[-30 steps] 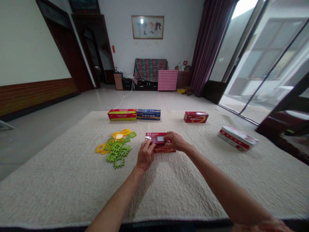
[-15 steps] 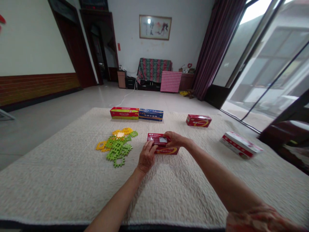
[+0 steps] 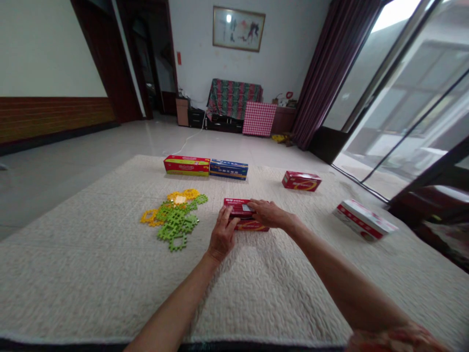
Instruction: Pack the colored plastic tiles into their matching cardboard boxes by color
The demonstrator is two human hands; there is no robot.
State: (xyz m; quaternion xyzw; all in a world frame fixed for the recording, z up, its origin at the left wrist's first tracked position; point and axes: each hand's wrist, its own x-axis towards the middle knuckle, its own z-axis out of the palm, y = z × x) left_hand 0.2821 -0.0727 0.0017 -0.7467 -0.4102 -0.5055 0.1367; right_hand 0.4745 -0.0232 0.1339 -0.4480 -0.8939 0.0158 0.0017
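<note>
A red cardboard box point(image 3: 238, 207) with white print and a pale patch on top lies on the quilted mat, under both hands. My left hand point(image 3: 222, 235) holds its left front part, fingers at the top edge and thumb by the front face. Over the right end of the top, my right hand point(image 3: 270, 214) grips the box, fingers reaching across the pale patch and covering part of it. A dark line runs between the top panel and the front face. To the left lie green interlocking plastic pieces point(image 3: 176, 220) and yellow ones point(image 3: 149, 217), loosely heaped.
Beyond the hands, a red and yellow-green box point(image 3: 186, 166) stands end to end with a blue box point(image 3: 228, 169). Another red box point(image 3: 301, 181) is at the back right; a white and red box point(image 3: 364, 220) lies right of my arm. The beige mat point(image 3: 110, 274) covers the surface.
My right hand has shifted over the top of the red box, its fingers now flatter across it. My left hand keeps its place. The view has tilted slightly downward.
</note>
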